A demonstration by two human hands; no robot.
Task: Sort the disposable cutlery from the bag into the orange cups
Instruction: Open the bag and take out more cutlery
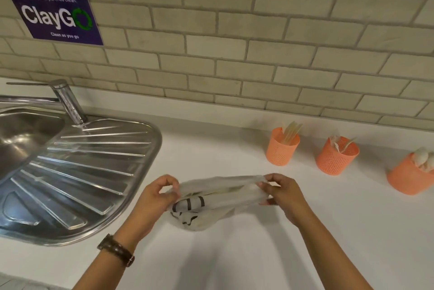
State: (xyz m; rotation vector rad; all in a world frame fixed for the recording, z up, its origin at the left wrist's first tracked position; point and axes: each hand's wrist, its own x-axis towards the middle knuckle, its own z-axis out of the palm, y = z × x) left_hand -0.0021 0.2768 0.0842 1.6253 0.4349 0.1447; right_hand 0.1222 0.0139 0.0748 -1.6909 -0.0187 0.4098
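A thin whitish plastic bag (211,205) with black printing lies on the white counter (234,254), pale cutlery showing faintly inside. My left hand (155,198) pinches the bag's left rim and my right hand (284,193) pinches its right rim, stretching the mouth wide. Three orange perforated cups stand at the right near the wall: the left cup (281,149) holds knives, the middle cup (335,158) holds forks, the right cup (408,177) holds spoons.
A steel sink with a ribbed drainboard (77,172) and a tap (68,102) fills the left side. A brick-tiled wall with a purple poster (54,10) runs along the back. A dark watch sits on my left wrist (116,249).
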